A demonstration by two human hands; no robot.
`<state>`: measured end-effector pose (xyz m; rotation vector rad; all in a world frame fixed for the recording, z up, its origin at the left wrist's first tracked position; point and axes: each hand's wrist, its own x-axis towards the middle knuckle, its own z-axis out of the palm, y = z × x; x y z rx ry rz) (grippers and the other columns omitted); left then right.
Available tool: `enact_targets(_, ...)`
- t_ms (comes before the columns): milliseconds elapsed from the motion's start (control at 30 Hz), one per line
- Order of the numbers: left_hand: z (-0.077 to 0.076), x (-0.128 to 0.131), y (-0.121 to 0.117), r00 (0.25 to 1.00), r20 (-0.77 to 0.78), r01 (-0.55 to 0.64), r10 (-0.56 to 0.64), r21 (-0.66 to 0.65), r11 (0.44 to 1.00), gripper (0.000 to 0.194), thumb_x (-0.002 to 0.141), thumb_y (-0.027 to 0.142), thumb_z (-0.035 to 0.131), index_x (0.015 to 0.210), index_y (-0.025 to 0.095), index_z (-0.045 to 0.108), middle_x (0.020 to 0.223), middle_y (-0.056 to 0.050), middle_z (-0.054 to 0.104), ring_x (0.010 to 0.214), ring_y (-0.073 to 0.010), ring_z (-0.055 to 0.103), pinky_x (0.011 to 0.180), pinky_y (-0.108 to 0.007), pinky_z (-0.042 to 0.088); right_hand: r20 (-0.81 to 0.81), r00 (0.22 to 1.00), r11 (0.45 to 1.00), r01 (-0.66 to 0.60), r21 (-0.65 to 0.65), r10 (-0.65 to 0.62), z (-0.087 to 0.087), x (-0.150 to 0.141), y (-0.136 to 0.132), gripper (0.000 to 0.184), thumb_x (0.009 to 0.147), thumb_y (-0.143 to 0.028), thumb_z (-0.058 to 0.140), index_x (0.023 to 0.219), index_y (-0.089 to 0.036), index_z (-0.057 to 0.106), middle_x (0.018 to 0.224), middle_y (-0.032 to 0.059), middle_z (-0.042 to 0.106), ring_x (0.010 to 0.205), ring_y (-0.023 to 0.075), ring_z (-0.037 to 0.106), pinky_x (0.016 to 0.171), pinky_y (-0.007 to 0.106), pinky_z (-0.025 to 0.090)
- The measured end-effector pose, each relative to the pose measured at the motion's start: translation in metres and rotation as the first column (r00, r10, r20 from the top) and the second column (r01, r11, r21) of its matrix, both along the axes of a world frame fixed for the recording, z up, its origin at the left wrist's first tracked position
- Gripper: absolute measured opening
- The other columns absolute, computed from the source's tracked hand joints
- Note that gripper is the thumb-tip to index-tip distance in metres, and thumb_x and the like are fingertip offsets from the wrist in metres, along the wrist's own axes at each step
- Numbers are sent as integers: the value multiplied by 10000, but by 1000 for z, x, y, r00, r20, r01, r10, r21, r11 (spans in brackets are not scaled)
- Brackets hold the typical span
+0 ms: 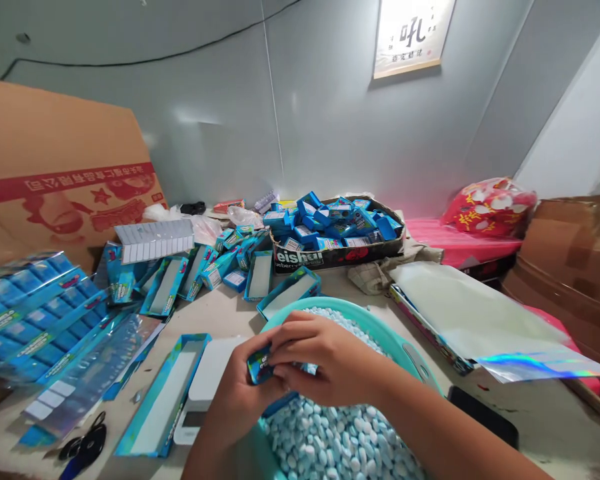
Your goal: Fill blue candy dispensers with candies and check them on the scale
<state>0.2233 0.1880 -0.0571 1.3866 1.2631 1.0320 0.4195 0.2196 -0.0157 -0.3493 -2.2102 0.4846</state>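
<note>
Both my hands meet over a teal basin (405, 350) heaped with small pale blue candies (330, 440). My left hand (240, 393) is closed round a small blue box (259, 365), holding it from below. My right hand (325, 357) lies over the box's top with its fingers curled and pinching at it. Whether anything sits inside the box is hidden by my fingers.
A black tray of small blue boxes (337, 230) stands behind the basin. Long open blue cartons (165, 393) lie left, beside a white scale (205, 387), scissors (83, 447) and stacked blue packs (35, 313). Holographic sheets (485, 327) and a phone (483, 413) lie right. Cardboard boxes flank the table.
</note>
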Motion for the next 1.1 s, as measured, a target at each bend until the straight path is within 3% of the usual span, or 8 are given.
enact_targets(133, 3, 25, 8, 976, 216, 2, 15, -80, 997, 666, 544, 374, 899, 1161, 185, 737, 1127, -79, 751, 1052, -293, 688, 827, -290, 584, 17, 996, 993, 88, -72, -87, 2, 11, 3, 184, 849, -76, 551, 728, -201, 611, 786, 32, 658, 743, 165, 547, 752, 330, 475)
enact_targets(233, 3, 36, 8, 970, 243, 48, -27, -81, 996, 636, 550, 439, 908, 1106, 168, 758, 1007, -82, 767, 983, -280, 705, 782, -279, 584, 73, 990, 977, 134, -163, -124, 1, 16, 6, 216, 766, -10, 570, 659, -197, 554, 758, 9, 638, 715, 150, 535, 734, 315, 464)
enact_targets(367, -1, 37, 5, 969, 243, -27, 48, -91, 996, 688, 570, 453, 914, 1165, 155, 738, 1084, -111, 754, 1031, -293, 699, 858, -317, 582, 100, 984, 958, 166, -234, -146, 2, 19, 8, 226, 764, 8, 561, 658, -190, 580, 787, 13, 666, 755, 155, 570, 727, 301, 471)
enact_targets(567, -14, 32, 7, 961, 276, 17, -1, -57, 998, 676, 578, 441, 902, 1174, 162, 744, 981, -96, 768, 925, -273, 713, 793, -303, 579, 129, 980, 939, 183, -290, -151, 4, 21, 7, 221, 888, -83, 565, 725, -191, 670, 883, 36, 692, 866, 171, 618, 783, 303, 497)
enact_targets(700, -16, 32, 4, 936, 347, -43, 52, -32, 999, 661, 578, 442, 895, 1166, 175, 753, 1082, -105, 765, 1058, -312, 701, 905, -343, 570, 144, 972, 911, 225, -345, -185, 5, 23, 3, 122, 903, -149, 618, 904, -217, 720, 979, 38, 674, 918, 181, 627, 813, 312, 493)
enact_targets(900, -27, 28, -4, 943, 311, -118, 118, -18, 993, 705, 577, 484, 898, 1204, 206, 732, 1251, -123, 718, 1191, -354, 652, 991, -400, 554, 224, 929, 843, 363, -397, -295, -10, 25, 3, 180, 884, -351, 706, 1046, -276, 692, 1009, 29, 662, 838, 194, 622, 660, 302, 432)
enact_targets(1033, -27, 27, -7, 965, 172, -198, 198, -18, 980, 669, 632, 441, 867, 1249, 265, 681, 1379, -41, 654, 1344, -333, 543, 1128, -397, 476, 153, 939, 855, 343, -389, -307, -20, 20, 23, 393, 1040, -489, 431, 910, -208, 674, 894, 26, 663, 819, 178, 618, 667, 294, 421)
enact_targets(1100, -23, 28, -5, 980, 114, -173, 165, 70, 982, 689, 715, 417, 823, 1346, 254, 601, 1445, -37, 603, 1390, -321, 494, 1157, -386, 452, 202, 897, 812, 441, -381, -393, -34, 21, 42, 553, 1078, -506, 255, 833, -188, 635, 783, 21, 614, 761, 174, 600, 645, 294, 413)
